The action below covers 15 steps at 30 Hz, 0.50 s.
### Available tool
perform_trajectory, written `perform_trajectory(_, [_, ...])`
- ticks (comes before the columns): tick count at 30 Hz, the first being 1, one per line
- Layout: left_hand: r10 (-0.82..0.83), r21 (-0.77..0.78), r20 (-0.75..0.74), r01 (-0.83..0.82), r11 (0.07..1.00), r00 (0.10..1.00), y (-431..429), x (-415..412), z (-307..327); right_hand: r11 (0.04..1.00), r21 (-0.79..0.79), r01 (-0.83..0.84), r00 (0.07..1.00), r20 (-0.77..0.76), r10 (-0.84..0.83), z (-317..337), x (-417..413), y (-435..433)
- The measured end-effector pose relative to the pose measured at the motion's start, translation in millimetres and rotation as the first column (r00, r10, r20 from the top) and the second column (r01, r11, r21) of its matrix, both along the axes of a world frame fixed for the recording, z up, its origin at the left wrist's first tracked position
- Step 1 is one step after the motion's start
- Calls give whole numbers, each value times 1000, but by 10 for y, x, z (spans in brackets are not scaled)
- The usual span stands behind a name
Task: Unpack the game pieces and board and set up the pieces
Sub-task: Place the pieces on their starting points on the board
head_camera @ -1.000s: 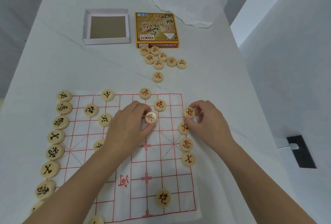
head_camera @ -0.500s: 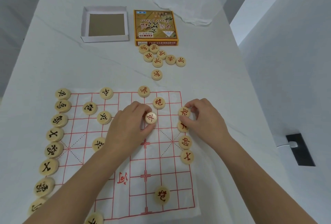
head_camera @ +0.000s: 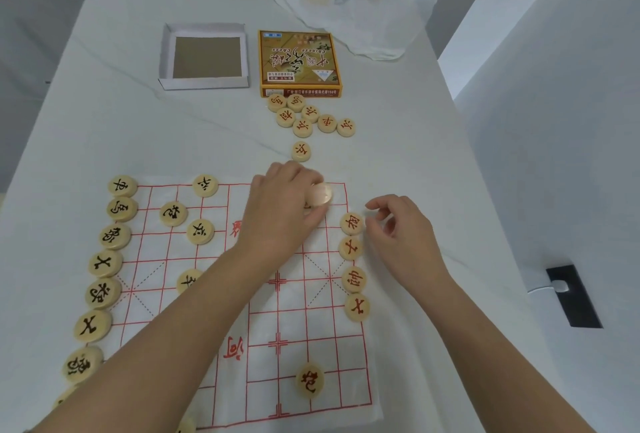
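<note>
left hand [head_camera: 284,204] pinches a blurred piece [head_camera: 320,194] at board's [head_camera: 277,311] 1 o'clock corner. right hand [head_camera: 403,235] half open, seemingly empty, beside red column [head_camera: 352,264]. risk: sleeve-less forearm sweep nudges set pieces, thin sheet shifts.

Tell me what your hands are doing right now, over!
Left hand gripping a blurred piece at the board's far edge. Right hand open beside a red piece. Nothing blocking.
</note>
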<state>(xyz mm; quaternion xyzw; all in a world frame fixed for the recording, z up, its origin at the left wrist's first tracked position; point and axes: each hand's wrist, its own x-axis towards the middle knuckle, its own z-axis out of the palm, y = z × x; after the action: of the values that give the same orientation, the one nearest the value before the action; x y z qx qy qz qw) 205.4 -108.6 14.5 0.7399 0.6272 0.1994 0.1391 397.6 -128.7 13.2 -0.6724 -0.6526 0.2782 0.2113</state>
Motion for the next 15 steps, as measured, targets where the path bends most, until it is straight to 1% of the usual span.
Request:
perform_trajectory(3, [37, -2, -41, -37, 999, 998, 271, 244, 24, 1000, -4, 9, 1000, -6, -9, -8, 67, -7])
perform_trajectory(9, [72, -92, -132, -84, 992, 989, 508, 419, -165, 1000, -17, 20, 999, -47, -21, -72, 166, 32])
perform_trajectory(12, [70, -62, -102, -77, 995, 992, 509, 353, -161, 999, -31, 21, 998, -64, -23, -84, 184, 132])
perform_trajectory(15, [140, 23, -60, -139, 990, 988, 588, 172, -90, 1000, -9, 2, 998, -59, -3, -98, 133, 382])
